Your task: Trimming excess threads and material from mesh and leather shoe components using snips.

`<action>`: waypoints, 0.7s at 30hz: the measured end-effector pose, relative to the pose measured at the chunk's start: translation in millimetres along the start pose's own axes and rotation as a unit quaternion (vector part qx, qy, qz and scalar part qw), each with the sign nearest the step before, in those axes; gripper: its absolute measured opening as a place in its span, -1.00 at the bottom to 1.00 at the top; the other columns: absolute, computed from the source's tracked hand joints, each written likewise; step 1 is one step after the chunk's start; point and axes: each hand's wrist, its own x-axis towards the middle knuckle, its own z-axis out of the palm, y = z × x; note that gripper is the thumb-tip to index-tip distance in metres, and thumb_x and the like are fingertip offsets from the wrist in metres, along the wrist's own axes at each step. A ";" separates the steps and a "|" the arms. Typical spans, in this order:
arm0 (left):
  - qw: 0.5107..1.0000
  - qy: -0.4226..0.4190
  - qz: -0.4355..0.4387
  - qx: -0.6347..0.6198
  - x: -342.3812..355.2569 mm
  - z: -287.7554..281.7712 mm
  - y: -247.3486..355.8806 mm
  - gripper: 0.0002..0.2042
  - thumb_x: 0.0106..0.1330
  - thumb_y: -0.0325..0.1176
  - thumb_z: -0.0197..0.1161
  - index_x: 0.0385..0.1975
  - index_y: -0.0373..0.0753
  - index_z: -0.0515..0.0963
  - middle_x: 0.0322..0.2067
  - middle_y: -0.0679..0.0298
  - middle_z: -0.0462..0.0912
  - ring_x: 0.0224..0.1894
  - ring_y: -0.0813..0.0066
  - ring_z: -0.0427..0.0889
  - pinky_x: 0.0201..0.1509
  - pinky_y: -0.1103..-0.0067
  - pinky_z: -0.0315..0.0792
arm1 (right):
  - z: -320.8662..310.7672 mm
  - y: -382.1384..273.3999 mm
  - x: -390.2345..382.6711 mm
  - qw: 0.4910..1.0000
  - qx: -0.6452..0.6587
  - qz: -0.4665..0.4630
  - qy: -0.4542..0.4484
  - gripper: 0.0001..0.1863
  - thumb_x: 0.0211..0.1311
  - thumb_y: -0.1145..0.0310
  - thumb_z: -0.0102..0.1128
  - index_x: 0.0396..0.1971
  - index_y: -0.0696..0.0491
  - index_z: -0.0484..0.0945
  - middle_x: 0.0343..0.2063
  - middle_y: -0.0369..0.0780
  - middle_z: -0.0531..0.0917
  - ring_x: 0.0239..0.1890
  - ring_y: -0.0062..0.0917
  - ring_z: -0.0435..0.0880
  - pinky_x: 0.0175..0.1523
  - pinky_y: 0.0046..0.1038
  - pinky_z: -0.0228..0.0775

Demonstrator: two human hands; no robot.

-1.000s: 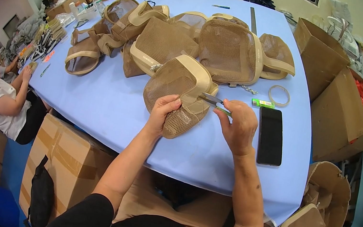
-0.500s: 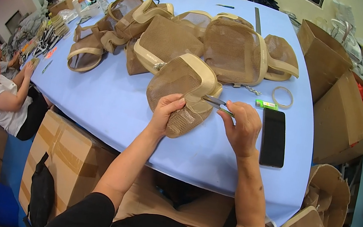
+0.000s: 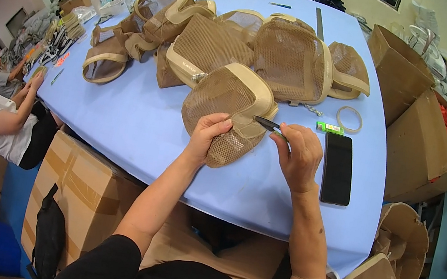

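Note:
A tan mesh pouch (image 3: 216,93) with a pale binding along its edge is pinched at its lower side by my left hand (image 3: 208,137), thumb on top. My right hand (image 3: 299,156) is closed around a pair of thread snips (image 3: 266,123). Their dark blades point left, with the tips at the pouch's right edge. I cannot tell whether the tips touch the fabric or a thread. Behind the pouch lie more tan mesh pouches, among them a large one (image 3: 291,62) and another (image 3: 207,44) with a pale trim.
On the blue table (image 3: 135,130), a black phone (image 3: 337,168), a green lighter (image 3: 329,128) and a tape ring (image 3: 349,119) lie right of my hand. A metal ruler (image 3: 319,24) is farther back. Cardboard boxes (image 3: 83,186) flank the table. A person (image 3: 6,116) sits at the left.
The pouch and my left hand have shifted slightly up and right. The snips have turned a little, and their blades now look darker. My grip on both is the same.

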 end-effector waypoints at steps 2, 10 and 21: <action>1.000 0.004 -0.003 -0.001 -0.4 1.6 1.1 -0.84 0.17 -0.47 0.09 -0.31 -0.38 0.53 -0.40 0.26 0.60 -0.41 0.62 0.54 -0.33 0.72 0.41 | 0.3 -0.2 -0.1 1.000 -0.005 0.003 0.004 -0.73 -0.19 0.46 0.32 -0.43 0.11 0.43 -0.56 -0.19 0.54 -0.53 -0.37 0.49 -0.45 -0.44 0.28; 1.000 0.012 0.007 -0.015 -1.9 3.4 1.9 -0.84 0.17 -0.46 0.10 -0.31 -0.38 0.52 -0.41 0.27 0.60 -0.41 0.62 0.53 -0.32 0.72 0.41 | 2.0 1.8 -2.6 1.000 -0.003 -0.004 0.014 -0.74 -0.17 0.42 0.29 -0.41 0.07 0.45 -0.52 -0.27 0.54 -0.54 -0.43 0.47 -0.46 -0.46 0.25; 1.000 0.010 0.001 -0.016 -2.7 7.8 5.2 -0.85 0.17 -0.47 0.09 -0.32 -0.38 0.52 -0.41 0.26 0.59 -0.41 0.62 0.53 -0.33 0.72 0.41 | 5.6 0.3 -3.5 1.000 -0.014 0.003 0.016 -0.76 -0.16 0.40 0.29 -0.43 0.07 0.45 -0.53 -0.27 0.53 -0.56 -0.44 0.45 -0.46 -0.46 0.24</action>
